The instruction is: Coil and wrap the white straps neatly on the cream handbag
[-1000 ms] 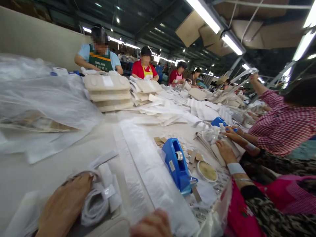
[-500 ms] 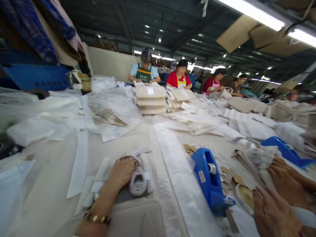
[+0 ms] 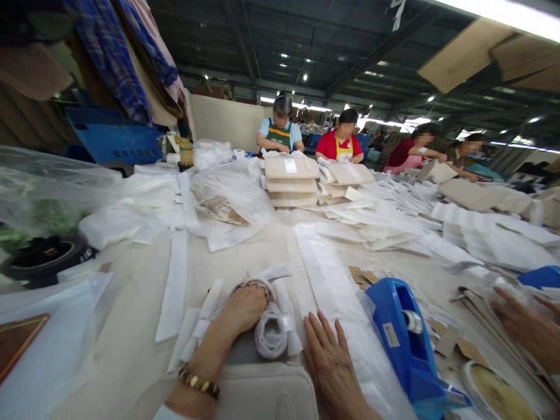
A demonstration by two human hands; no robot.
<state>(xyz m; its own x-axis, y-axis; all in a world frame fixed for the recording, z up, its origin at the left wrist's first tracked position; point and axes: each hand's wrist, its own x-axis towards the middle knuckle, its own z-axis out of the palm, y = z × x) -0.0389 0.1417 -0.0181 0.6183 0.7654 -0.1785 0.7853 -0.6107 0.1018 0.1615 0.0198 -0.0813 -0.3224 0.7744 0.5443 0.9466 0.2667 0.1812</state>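
My left hand (image 3: 245, 308), with a beaded bracelet on its wrist, is curled over a wrapped handle (image 3: 261, 282) at the top of a beige bag (image 3: 266, 385). Just right of those fingers sits a coiled strap (image 3: 268, 348) in white wrapping. Pale wrapped rolls (image 3: 205, 315) lie left of the hand. My right hand (image 3: 329, 360) rests open, fingers extended and palm down, beside the bag at the edge of a long clear plastic strip (image 3: 335, 280). Nothing shows in its grip.
A blue tape dispenser (image 3: 400, 338) stands right of the strip, near a round tin (image 3: 496, 391). At far right is a co-worker's hand (image 3: 522, 324). Stacked beige bags (image 3: 291, 169) and white sheets (image 3: 380, 227) cover the back. Several people work beyond.
My right hand has come from the far right, near the co-worker's hands, to beside the bag. My left hand stays on the wrapped handle. The view has turned left.
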